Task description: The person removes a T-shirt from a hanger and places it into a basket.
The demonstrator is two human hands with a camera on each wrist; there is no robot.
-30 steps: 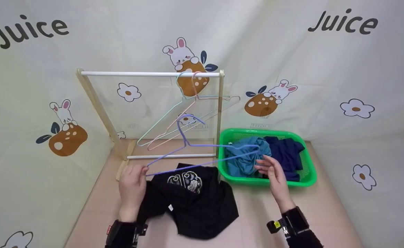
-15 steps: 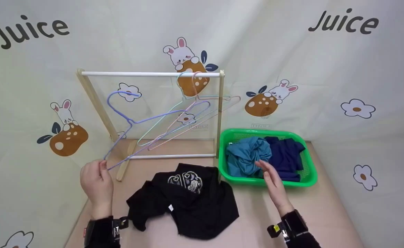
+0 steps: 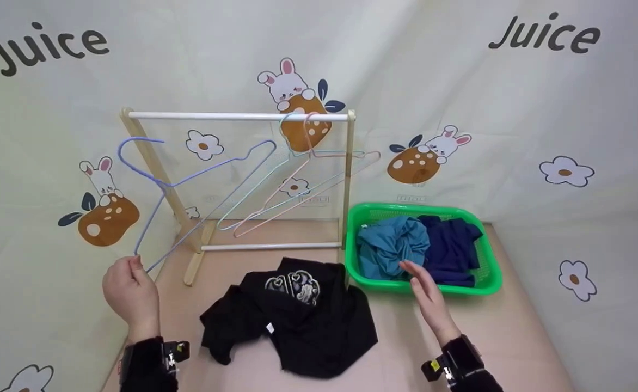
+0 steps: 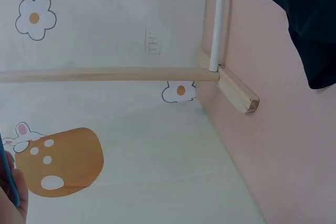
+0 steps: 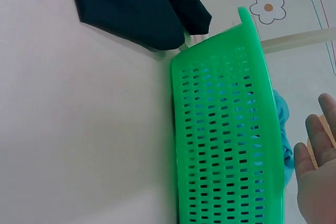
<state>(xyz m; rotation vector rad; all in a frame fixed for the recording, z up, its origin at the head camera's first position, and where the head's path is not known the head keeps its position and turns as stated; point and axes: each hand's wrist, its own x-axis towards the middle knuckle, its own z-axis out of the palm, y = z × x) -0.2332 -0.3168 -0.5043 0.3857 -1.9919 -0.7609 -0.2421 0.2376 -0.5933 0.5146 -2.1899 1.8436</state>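
Observation:
My left hand (image 3: 132, 291) pinches the lower left corner of a blue-purple clothes hanger (image 3: 210, 169), which is tilted up with its hook pointing up and to the left. The hanger overlaps the left post of the wooden rack in the head view. Over the front of the green basket, my right hand (image 3: 429, 299) is held up with straight fingers and nothing in it. In the right wrist view this hand (image 5: 320, 166) shows at the right edge, beside the basket's rim. A black garment (image 3: 319, 332) with an embroidered patch lies crumpled on the table between my hands.
A wooden clothes rack with a white rail (image 3: 204, 116) stands at the back. A mint hanger (image 3: 253, 193) and a pink hanger (image 3: 275, 202) hang near its right end. The green basket (image 3: 494, 272) on the right holds a teal garment (image 3: 390, 242) and a navy garment (image 3: 449, 245).
My left hand has carried the blue-purple hanger left and tilted it further, off the black garment. The garment's left part has come to rest flat. The right hand has barely moved.

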